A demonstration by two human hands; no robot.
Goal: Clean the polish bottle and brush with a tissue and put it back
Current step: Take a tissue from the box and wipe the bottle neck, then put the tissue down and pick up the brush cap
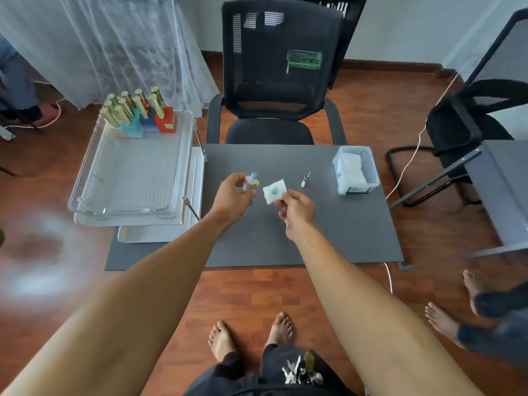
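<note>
Polish bottle [251, 182], uncapped and half hidden by my fingers, sits pinched in my left hand [234, 192] above the grey table [328, 232]. My right hand [297, 208] grips a green-stained tissue [274, 191] just right of it; the brush [305, 180] stands farther right, too small to resolve.

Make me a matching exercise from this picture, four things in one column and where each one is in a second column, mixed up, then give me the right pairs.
Things:
1. polish bottle
2. tissue
3. brush cap
4. gold-capped bottles

Places:
A. standing alone on the grey table
B. at the far end of the clear tray
C. pinched in the right hand
D. held in the left hand

Pairs: 1-D, 2-C, 3-A, 4-B
</note>
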